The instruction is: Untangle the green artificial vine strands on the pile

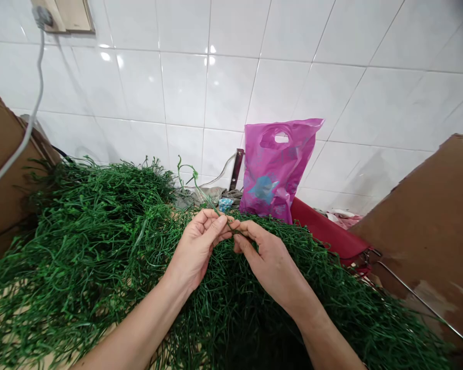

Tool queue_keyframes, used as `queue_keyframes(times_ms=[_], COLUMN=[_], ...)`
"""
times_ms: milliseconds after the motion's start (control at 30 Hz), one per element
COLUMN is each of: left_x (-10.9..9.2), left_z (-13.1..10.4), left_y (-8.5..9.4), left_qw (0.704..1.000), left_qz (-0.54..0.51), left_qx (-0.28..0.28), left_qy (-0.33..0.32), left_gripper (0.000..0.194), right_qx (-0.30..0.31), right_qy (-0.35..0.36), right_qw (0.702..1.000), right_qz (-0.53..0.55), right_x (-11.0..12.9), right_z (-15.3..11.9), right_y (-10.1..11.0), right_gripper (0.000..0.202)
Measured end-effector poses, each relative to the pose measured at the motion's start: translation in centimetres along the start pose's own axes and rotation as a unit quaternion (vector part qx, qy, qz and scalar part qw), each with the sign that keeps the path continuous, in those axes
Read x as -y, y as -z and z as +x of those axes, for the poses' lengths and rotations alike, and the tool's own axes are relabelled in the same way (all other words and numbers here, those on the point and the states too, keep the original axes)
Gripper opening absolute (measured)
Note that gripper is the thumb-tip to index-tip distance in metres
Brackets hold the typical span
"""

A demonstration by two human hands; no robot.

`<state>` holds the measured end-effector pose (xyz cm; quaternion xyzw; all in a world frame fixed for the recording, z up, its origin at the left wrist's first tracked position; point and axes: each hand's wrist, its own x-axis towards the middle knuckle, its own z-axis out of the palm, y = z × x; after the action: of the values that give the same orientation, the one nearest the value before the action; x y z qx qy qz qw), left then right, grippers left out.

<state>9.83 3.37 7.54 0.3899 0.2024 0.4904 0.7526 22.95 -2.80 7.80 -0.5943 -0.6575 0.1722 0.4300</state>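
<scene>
A thin green stem (205,194) with a curled, branching tip rises from my fingers toward the upper left. My left hand (200,241) pinches it between thumb and fingertips. Close beside it on the right, my right hand (264,254) is closed in a pinch on the lower part of the same stem, and the fingertips of both hands almost meet. Beneath and around both hands spreads a large heap of green plastic-looking stems (111,246), with curly ends and small light-green tips.
A pink plastic bag (272,174) stands behind the heap against the white tiled wall (185,82). A red bag (327,231) lies right of it. Cardboard boxes (428,226) flank both sides. A white cable (34,103) hangs at left. A dark handle (236,168) leans near the wall.
</scene>
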Motion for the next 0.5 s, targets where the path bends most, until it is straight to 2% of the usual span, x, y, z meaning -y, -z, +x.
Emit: queue_keyframes(times_ms=[133,200,267,367,433,500], left_x=[0.2,0.1,-0.1,-0.1,0.0,0.1], left_z=[0.1,0.2,0.3,0.3,0.3,0.3], left_y=[0.2,0.5,0.8,1.0,1.0,0.9], left_qw=[0.998,0.994,0.984,0.968,0.967,0.974], left_qz=[-0.045,-0.075,-0.114,-0.135,-0.120,-0.104], left_qx=[-0.001,0.007,0.028,0.070,0.082,0.079], left_qy=[0.040,0.078,0.135,0.202,0.208,0.186], left_gripper=[0.035,0.035,0.037,0.038,0.036,0.033], right_qx=[0.036,0.078,0.164,0.286,0.304,0.285], right_qy=[-0.003,0.016,0.060,0.126,0.131,0.109], right_qw=[0.999,0.996,0.984,0.950,0.943,0.950], right_qz=[-0.030,-0.034,-0.036,-0.027,-0.040,-0.069], right_x=[0.2,0.5,1.0,2.1,2.5,2.6], right_z=[-0.2,-0.4,-0.5,-0.8,-1.1,-1.3], right_y=[0.3,0.7,1.3,2.2,2.7,3.4], right_gripper=[0.025,0.027,0.029,0.028,0.028,0.026])
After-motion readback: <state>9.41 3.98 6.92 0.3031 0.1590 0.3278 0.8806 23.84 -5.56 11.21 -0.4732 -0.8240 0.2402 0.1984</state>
